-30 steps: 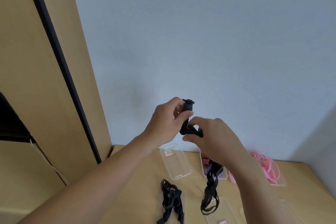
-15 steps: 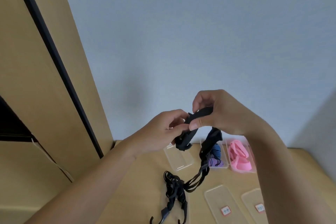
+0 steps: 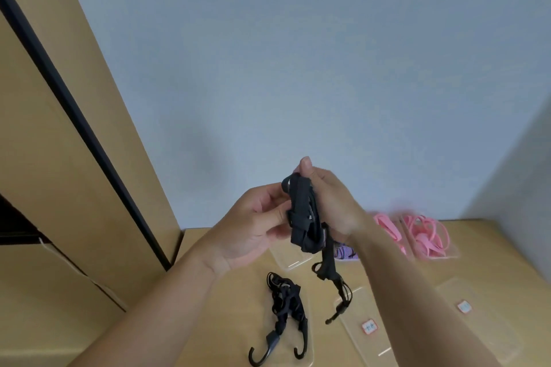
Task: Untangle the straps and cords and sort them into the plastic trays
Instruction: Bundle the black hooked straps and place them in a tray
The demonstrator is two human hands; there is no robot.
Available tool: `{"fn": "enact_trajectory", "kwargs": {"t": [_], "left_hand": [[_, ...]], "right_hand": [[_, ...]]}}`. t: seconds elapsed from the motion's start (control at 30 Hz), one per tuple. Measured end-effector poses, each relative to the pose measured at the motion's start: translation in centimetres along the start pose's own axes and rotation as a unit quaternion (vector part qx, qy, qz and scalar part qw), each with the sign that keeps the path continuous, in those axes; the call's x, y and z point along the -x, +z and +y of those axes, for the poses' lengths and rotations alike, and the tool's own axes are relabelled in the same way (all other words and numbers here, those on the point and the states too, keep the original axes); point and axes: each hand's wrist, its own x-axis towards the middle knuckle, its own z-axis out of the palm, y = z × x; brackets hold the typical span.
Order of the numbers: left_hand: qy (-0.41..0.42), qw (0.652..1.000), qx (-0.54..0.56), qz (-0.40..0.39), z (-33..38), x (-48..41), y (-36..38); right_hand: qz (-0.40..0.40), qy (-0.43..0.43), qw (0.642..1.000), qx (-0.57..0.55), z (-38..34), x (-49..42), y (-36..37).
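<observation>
At bottom centre, a tangle of black hooked cords (image 3: 283,316) lies on the wooden table (image 3: 238,292), beside a clear labelled tray (image 3: 378,345). Above, at mid-frame, the left hand (image 3: 253,229) and right hand (image 3: 331,202) are close together, both gripping a bunched black strap (image 3: 304,217) whose tail dangles towards that tray. Farther back, at the right, lie pink cords (image 3: 429,235).

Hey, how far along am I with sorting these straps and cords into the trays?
Roughly midway, I'd judge. Done: pink straps fill the far right trays, a purple item sits left of them, black hooked cords lie on a near tray. In hand: your left hand and right hand grip a bunched black strap, tail dangling. Left: placing that strap; two labelled trays show nothing inside.
</observation>
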Motion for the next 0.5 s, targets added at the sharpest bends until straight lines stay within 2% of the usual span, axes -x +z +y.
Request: {"fn": "enact_trajectory", "kwargs": {"t": [0.07,0.17,0.33,0.5], "left_hand": [[0.022,0.998,0.030,0.044,-0.8,-0.4,0.5],[0.066,0.989,0.054,0.124,-1.9,-1.2,1.3],[0.089,0.969,0.040,0.229,-3.0,-2.3,2.5],[0.143,0.940,-0.047,0.306,-3.5,-2.9,2.4]], "right_hand": [[0.052,0.005,0.998,-0.041,0.9,0.6,0.7],[0.062,0.013,0.993,-0.099,2.7,1.2,1.0],[0.138,0.052,0.988,-0.038,4.4,1.7,1.7],[0.112,0.116,0.987,-0.022,3.8,2.5,1.8]]}}
